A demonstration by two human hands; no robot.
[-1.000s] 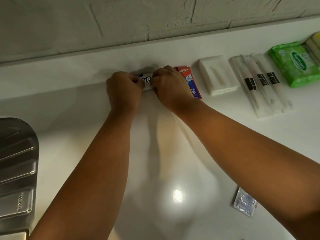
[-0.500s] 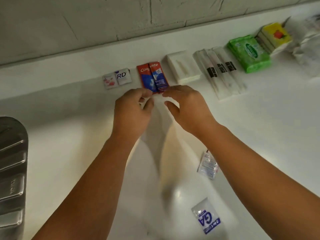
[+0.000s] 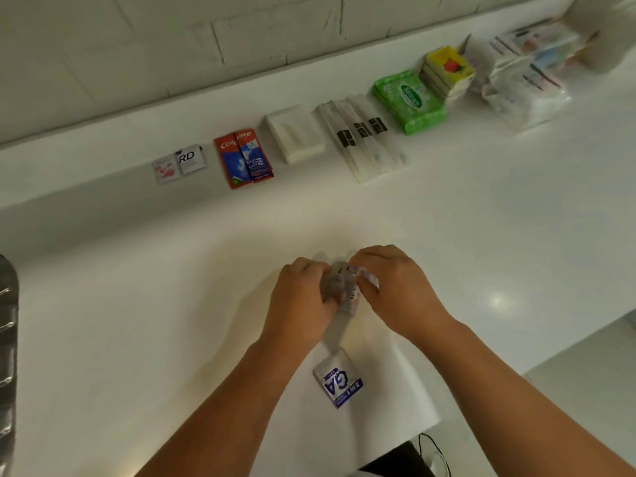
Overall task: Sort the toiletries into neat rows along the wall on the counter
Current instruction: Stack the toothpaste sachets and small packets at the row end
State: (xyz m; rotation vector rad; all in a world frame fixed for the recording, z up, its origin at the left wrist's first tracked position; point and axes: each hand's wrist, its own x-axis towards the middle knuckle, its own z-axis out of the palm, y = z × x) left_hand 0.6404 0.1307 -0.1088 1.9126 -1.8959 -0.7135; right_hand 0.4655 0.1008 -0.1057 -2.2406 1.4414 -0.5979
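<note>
Left hand (image 3: 303, 299) and right hand (image 3: 401, 292) pinch one clear sachet (image 3: 344, 287); likely light, floppy, slick; grip sealed edges.

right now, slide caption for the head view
Left hand and right hand grip a clear sachet near the GA sachet, toiletries lined along the wall

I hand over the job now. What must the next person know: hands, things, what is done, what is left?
Left hand and right hand: both pinch one clear sachet above the counter.
Done, in a row by the wall: two small sachets, Colgate sachets, white box, wrapped sticks, green wipes, yellow packs.
To do: the clear sachet and the GA sachet near the front edge.
</note>
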